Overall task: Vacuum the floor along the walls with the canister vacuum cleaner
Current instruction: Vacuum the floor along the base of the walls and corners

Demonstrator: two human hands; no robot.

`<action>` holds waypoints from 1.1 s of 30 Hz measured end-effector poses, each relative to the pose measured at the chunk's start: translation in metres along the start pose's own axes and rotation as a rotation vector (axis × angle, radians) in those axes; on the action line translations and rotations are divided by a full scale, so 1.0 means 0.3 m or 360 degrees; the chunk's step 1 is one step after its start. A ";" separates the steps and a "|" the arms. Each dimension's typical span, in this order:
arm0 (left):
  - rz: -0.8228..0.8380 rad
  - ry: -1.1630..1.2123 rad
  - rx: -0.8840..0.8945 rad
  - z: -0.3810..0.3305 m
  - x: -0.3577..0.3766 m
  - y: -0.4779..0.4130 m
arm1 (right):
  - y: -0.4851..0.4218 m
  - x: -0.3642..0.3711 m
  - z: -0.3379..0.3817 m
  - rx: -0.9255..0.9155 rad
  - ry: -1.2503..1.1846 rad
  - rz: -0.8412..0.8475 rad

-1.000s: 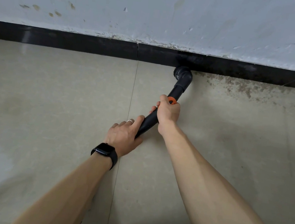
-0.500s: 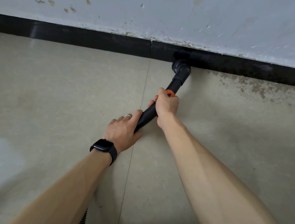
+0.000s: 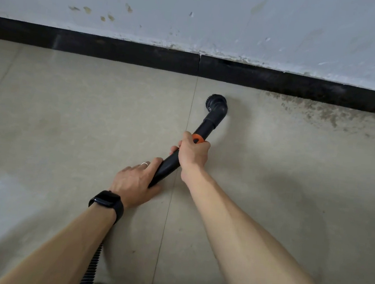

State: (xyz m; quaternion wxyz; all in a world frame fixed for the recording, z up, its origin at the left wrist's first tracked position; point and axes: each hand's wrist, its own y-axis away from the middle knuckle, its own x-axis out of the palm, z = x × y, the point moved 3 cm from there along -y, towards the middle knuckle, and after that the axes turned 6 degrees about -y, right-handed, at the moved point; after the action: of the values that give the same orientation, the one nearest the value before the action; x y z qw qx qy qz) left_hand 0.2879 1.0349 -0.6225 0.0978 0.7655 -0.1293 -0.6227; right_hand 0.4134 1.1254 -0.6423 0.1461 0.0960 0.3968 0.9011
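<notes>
Vacuum pipe (image 3: 167, 166) slants over the floor (image 3: 68, 116), near its far edge by the wall (image 3: 219, 17). Left hand (image 3: 135, 180) holds the low end; right hand (image 3: 193, 153) grips beside the orange ring (image 3: 198, 138). It should feel stiff and light. Brush tip (image 3: 216, 104) seems to touch the tiles, left of the dirty patch (image 3: 313, 112).

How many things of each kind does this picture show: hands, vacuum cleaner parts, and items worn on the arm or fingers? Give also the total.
Hands: 2 (left hand, right hand)
Vacuum parts: 3 (wand, brush nozzle, ribbed hose)
Worn items: 2 (black watch, ring)
Total: 7
</notes>
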 end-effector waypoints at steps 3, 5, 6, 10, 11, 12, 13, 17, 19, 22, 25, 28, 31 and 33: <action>-0.0011 0.0060 -0.0042 -0.054 -0.023 -0.046 | -0.023 -0.023 0.132 0.0162 0.0179 0.0241; -0.0033 0.0096 -0.0029 -0.121 -0.040 -0.071 | -0.034 -0.074 0.229 0.0184 0.0390 0.0315; -0.0018 0.0083 0.0009 -0.165 -0.048 -0.081 | -0.035 -0.114 0.272 0.0156 0.0491 0.0315; 0.0053 -0.0005 0.0189 -0.354 -0.079 -0.106 | -0.025 -0.315 0.376 0.0080 0.0555 0.0238; 0.0070 -0.0012 0.0228 -0.395 -0.086 -0.113 | -0.027 -0.369 0.386 0.0078 0.0498 0.0208; 0.0087 -0.0033 0.0276 -0.434 -0.092 -0.121 | -0.035 -0.420 0.387 0.0081 0.0409 0.0174; 0.0103 -0.0076 0.0331 -0.469 -0.092 -0.130 | -0.044 -0.466 0.381 0.0091 0.0290 0.0133; 0.0203 -0.0351 0.0576 -0.553 -0.090 -0.165 | -0.056 -0.587 0.293 0.0168 -0.0182 -0.0070; 0.0256 -0.0484 0.0677 -0.558 -0.091 -0.165 | -0.045 -0.611 0.238 0.0175 -0.0240 -0.0093; 0.0258 -0.0581 0.0696 -0.530 -0.080 -0.146 | -0.036 -0.609 0.190 0.0191 -0.0217 -0.0004; 0.0285 -0.0540 0.0550 -0.497 -0.046 -0.123 | -0.046 -0.596 0.193 0.0227 -0.0125 0.0090; 0.0282 -0.0473 0.0394 -0.490 -0.035 -0.130 | -0.060 -0.569 0.230 0.0227 -0.0008 0.0177; 0.0268 -0.0364 0.0265 -0.493 -0.036 -0.129 | -0.075 -0.541 0.262 0.0228 0.0091 0.0231; 0.0235 -0.0314 0.0224 -0.492 -0.038 -0.124 | -0.084 -0.527 0.274 0.0238 0.0109 0.0264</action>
State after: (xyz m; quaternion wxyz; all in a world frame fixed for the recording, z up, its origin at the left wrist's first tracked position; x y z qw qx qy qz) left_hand 0.4329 1.0720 -0.5933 0.0764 0.6939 -0.2377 -0.6755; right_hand 0.5902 1.1444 -0.6152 0.0498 0.1084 0.4584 0.8807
